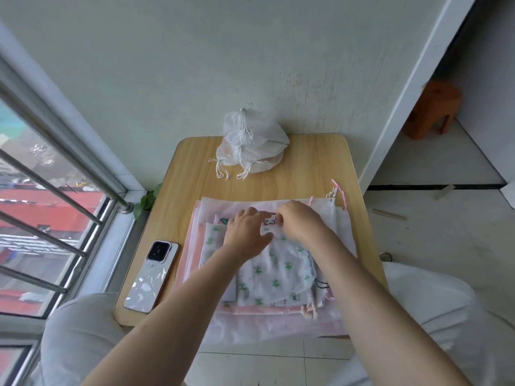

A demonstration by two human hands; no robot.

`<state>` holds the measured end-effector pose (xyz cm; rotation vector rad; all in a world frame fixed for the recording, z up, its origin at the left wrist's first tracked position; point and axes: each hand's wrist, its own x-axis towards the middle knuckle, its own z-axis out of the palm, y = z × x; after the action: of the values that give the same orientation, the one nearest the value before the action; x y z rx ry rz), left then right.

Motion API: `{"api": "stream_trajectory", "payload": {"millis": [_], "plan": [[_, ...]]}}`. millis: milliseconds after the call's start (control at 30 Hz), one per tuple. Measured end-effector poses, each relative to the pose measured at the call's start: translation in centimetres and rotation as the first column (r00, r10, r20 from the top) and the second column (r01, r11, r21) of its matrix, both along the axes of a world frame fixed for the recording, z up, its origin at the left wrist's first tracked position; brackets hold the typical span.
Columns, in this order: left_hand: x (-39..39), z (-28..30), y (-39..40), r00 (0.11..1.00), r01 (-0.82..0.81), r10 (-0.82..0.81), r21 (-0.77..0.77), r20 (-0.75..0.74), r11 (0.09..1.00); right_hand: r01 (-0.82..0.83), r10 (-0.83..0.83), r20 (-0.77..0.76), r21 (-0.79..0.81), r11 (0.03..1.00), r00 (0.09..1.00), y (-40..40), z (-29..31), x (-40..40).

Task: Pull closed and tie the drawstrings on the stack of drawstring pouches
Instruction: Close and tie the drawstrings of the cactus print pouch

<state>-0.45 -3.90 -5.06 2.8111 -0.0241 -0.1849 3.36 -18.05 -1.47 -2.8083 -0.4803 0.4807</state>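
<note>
A stack of flat drawstring pouches [338, 232] lies on the near half of a small wooden table [192, 174]. On top is a white pouch with green clover prints [278, 270]. My left hand [246, 232] rests on the far end of this pouch, fingers spread and lightly bent. My right hand [299, 220] is next to it, its fingers curled down onto the pouch's far edge. What the fingertips hold is hidden. Pink drawstrings [341, 193] stick out at the stack's far right corner. A pile of closed, tied white pouches [253, 146] sits at the table's far edge.
A phone in a pale patterned case [152, 277] lies on the table's left side. The wall stands right behind the table. A window with metal bars [55, 190] is on the left. An orange stool [433, 110] stands on the floor at the far right.
</note>
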Motion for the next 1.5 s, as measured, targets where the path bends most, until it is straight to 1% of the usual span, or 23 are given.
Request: {"api": "stream_trajectory", "payload": {"millis": [67,133,233,300,367,433,500,567,667,700,733,800,833,867,933,1067,1133,1200,1233,1300,1367,1433,1500], "plan": [[0.4,0.7,-0.5,0.997,0.037,-0.040,0.055,0.059,0.998,0.007,-0.011,0.032,0.118,0.993,0.999,-0.2,0.0,0.1],[0.9,1.3,-0.6,0.996,-0.018,0.009,0.096,0.089,0.995,0.057,-0.065,0.059,0.128,0.990,0.996,-0.3,-0.1,0.4],[1.2,1.9,0.1,0.991,-0.134,0.132,0.098,0.028,0.986,0.130,-0.126,-0.148,0.015,0.991,0.981,-0.8,0.4,0.8],[1.1,2.0,0.5,0.987,-0.151,0.156,0.106,-0.041,0.983,0.122,-0.129,-0.295,-0.043,0.992,0.947,-1.1,0.2,1.2],[1.0,2.0,0.8,0.980,-0.150,0.161,0.099,-0.113,0.984,0.155,-0.158,-0.328,-0.036,0.987,0.931,-1.2,-0.2,1.6],[1.1,2.4,0.8,0.969,-0.086,0.110,0.115,-0.223,0.990,0.224,-0.214,-0.242,0.017,0.974,0.946,-1.1,-0.6,1.9],[1.5,3.1,0.7,0.931,-0.024,0.046,0.064,-0.361,0.998,0.240,-0.234,-0.088,0.071,0.968,0.968,-0.8,-0.4,1.8],[1.3,4.2,0.6,0.862,-0.018,-0.011,-0.052,-0.507,0.998,0.164,-0.165,0.013,0.062,0.985,0.986,-0.1,0.2,1.6],[1.1,4.3,1.9,0.803,-0.155,-0.005,-0.217,-0.596,0.964,0.007,-0.007,-0.006,0.025,1.000,1.000,1.6,0.7,1.3],[0.9,4.3,2.5,0.797,-0.247,0.029,-0.281,-0.603,0.927,-0.021,0.023,-0.035,0.035,0.999,0.999,2.3,0.6,1.2],[0.5,4.3,3.4,0.779,-0.379,0.074,-0.373,-0.623,0.847,-0.041,0.044,-0.054,0.057,0.998,0.998,3.2,0.5,1.0],[0.1,4.0,4.9,0.706,-0.627,0.124,-0.534,-0.697,0.567,-0.047,0.056,-0.063,0.138,0.989,0.996,4.5,0.1,0.6],[-0.2,3.8,5.7,0.680,-0.698,0.140,-0.578,-0.720,0.423,-0.048,0.061,-0.062,0.194,0.980,0.996,5.3,-0.1,0.2],[-0.4,3.6,6.1,0.664,-0.735,0.166,-0.598,-0.729,0.319,-0.037,0.058,-0.075,0.263,0.964,0.995,5.7,-0.3,0.0],[-0.7,2.7,7.3,0.656,-0.755,0.252,-0.621,-0.711,0.211,-0.026,0.076,-0.110,0.402,0.915,0.991,6.8,-0.6,-0.7],[-1.6,1.6,9.6,0.675,-0.733,0.276,-0.665,-0.684,0.142,0.017,0.048,-0.101,0.557,0.830,0.994,8.0,-0.6,-1.5],[-2.1,1.7,10.2,0.698,-0.712,0.236,-0.690,-0.676,0.130,0.074,-0.050,-0.059,0.549,0.832,0.997,7.6,-0.9,-1.2],[-2.2,1.7,10.5,0.734,-0.676,0.225,-0.722,-0.640,0.151,0.131,-0.134,-0.028,0.465,0.875,0.991,6.7,-1.3,-0.9],[-2.2,1.8,10.5,0.745,-0.662,0.238,-0.734,-0.623,0.152,0.163,-0.153,-0.057,0.405,0.900,0.987,6.1,-1.4,-0.8],[-2.1,1.9,10.3,0.740,-0.655,0.288,-0.748,-0.608,0.102,0.193,-0.157,-0.153,0.262,0.946,0.976,5.0,-1.1,-1.0],[-1.9,1.9,9.8,0.713,-0.664,0.340,-0.747,-0.613,0.045,0.154,-0.121,-0.209,0.149,0.977,0.970,4.1,-0.8,-1.3],[-1.7,1.9,9.1,0.702,-0.676,0.400,-0.728,-0.590,0.113,0.091,-0.077,-0.196,0.067,0.994,0.978,3.8,-0.6,-1.5],[-1.5,1.6,8.4,0.710,-0.683,0.480,-0.672,-0.516,0.287,0.057,-0.056,-0.147,0.006,0.998,0.988,3.9,-0.6,-1.6]]}}
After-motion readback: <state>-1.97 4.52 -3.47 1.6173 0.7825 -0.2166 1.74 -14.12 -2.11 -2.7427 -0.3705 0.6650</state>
